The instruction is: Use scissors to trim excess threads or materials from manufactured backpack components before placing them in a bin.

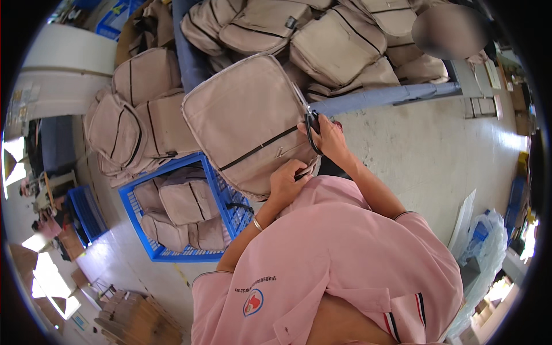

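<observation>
Beyond both hands, a large blue-grey bin point(379, 99) is piled with beige bags. In front of it, a boxy beige bag point(238, 118) is held forward and left of the hands, its longer axis tilted away to the left; its right side is reached more closely by the right hand point(332, 138). By the left hand point(286, 183), its near edge is pinched between closed fingers. Black-handled scissors point(312, 135) are gripped in the right hand, blades laid toward the bag's right side. Hidden or unclear: the bag's underside, the blade tips, and whatever small piece is covered by the left fingers.
</observation>
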`<state>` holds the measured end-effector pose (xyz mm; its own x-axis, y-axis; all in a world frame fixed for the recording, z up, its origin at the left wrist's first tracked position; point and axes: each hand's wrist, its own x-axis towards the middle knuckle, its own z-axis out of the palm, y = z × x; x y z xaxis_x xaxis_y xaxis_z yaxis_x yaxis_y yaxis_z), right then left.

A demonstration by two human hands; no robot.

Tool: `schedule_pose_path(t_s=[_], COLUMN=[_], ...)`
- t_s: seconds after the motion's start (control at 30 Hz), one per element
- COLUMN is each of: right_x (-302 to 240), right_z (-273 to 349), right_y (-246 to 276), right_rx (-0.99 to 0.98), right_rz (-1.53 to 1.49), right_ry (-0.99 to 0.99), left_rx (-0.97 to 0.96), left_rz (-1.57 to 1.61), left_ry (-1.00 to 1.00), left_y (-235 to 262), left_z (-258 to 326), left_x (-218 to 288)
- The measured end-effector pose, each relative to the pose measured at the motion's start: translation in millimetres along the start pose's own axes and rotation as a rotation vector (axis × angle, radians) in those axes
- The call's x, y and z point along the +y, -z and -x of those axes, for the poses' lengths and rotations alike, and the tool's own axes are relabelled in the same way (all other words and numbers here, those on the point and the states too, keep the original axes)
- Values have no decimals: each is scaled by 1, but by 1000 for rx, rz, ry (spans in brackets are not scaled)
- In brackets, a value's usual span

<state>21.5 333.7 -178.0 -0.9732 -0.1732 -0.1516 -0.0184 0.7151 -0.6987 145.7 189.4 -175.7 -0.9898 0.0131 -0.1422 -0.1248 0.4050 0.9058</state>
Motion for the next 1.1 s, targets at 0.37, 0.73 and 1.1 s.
schedule_pose_path(t_s=[0.37,0.73,1.1], right_x=[-54,-25,15], right_z=[2,9,3], right_y=[8,-9,7], right_rx=[-191,-364,-257], right_rz=[-734,-685,-767], right_ry=[-41,-56,-142], left_rx=[452,1797,1412], left_rz=[34,263,-796], left_ry=[-77,-228,621], left_y=[78,253,239], left_z=[66,255,303], left_x=[50,46,-114])
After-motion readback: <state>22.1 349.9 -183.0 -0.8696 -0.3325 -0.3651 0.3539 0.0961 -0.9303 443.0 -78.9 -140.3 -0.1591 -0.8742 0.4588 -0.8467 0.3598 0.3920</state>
